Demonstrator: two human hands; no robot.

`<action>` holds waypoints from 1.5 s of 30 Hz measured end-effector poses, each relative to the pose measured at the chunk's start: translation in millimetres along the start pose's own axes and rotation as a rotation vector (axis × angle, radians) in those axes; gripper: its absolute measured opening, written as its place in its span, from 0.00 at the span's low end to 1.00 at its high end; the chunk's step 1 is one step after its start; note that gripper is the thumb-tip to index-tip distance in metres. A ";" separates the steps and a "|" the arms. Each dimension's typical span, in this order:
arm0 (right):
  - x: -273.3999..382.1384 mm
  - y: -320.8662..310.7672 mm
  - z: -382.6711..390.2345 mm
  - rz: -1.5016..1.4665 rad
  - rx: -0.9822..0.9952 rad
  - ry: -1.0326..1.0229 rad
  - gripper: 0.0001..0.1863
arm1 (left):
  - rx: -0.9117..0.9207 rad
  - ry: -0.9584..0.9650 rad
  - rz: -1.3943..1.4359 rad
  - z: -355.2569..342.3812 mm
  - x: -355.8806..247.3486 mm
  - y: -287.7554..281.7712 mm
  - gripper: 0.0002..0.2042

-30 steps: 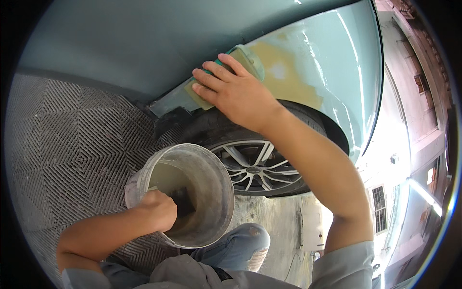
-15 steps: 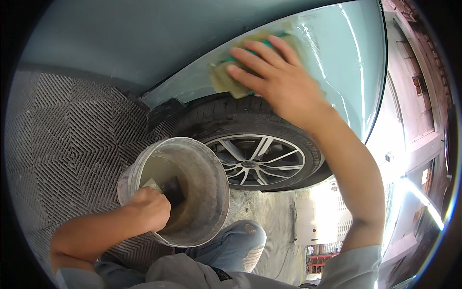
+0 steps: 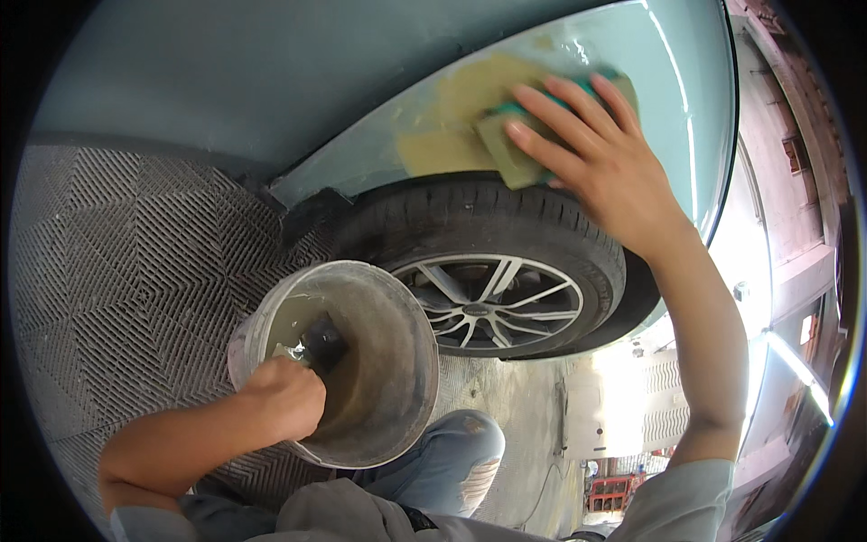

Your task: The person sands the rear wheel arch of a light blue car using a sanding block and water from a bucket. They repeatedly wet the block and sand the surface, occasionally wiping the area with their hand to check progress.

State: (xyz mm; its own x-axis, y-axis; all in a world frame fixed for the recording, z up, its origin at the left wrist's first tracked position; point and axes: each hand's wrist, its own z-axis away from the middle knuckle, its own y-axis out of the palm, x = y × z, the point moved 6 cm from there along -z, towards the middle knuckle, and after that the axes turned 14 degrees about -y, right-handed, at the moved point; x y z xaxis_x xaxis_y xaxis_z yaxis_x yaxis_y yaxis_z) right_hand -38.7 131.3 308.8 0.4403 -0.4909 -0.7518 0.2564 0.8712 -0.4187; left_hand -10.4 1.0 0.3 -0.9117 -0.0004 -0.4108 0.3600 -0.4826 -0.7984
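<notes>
On the pale blue-green car fender, my right hand presses an olive sanding sheet on a teal block, its fingers curved over the top. Left of the block, tan filler patches and a wet sheen show on the paint. My left hand is closed over the rim of a grey bucket of cloudy water. At its fingers are a small pale wet piece and a dark block-like piece; I cannot tell whether they are one tool.
Just under the fender is the tire, with a spoked wheel. A grey car panel spreads across the upper left. Ridged floor tiles lie left of the bucket, and my bent knee is beside it.
My right hand and the sanding block have slid right and slightly down along the fender, uncovering more tan filler. My left hand remains at the bucket with the dark piece.
</notes>
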 end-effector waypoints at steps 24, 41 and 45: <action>-33.9 -19.3 16.5 -0.044 -0.212 -0.098 0.39 | -0.019 -0.017 0.013 0.4 -0.4 -2.4 0.09; -18.2 -6.5 53.5 -0.110 -0.103 -0.019 0.31 | -0.012 -0.035 0.048 1.6 1.8 -5.7 0.09; -26.6 -5.9 -1.1 -0.014 -0.282 -0.080 0.31 | -0.045 -0.047 0.053 1.5 1.8 -5.4 0.09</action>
State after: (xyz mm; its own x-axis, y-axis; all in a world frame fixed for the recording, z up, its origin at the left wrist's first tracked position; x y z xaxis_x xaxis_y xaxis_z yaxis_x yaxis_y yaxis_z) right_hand -52.9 139.2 330.7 0.5080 -0.4925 -0.7066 0.0190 0.8266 -0.5625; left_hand -14.2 2.4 4.5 -0.8990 -0.0664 -0.4329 0.4156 -0.4414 -0.7953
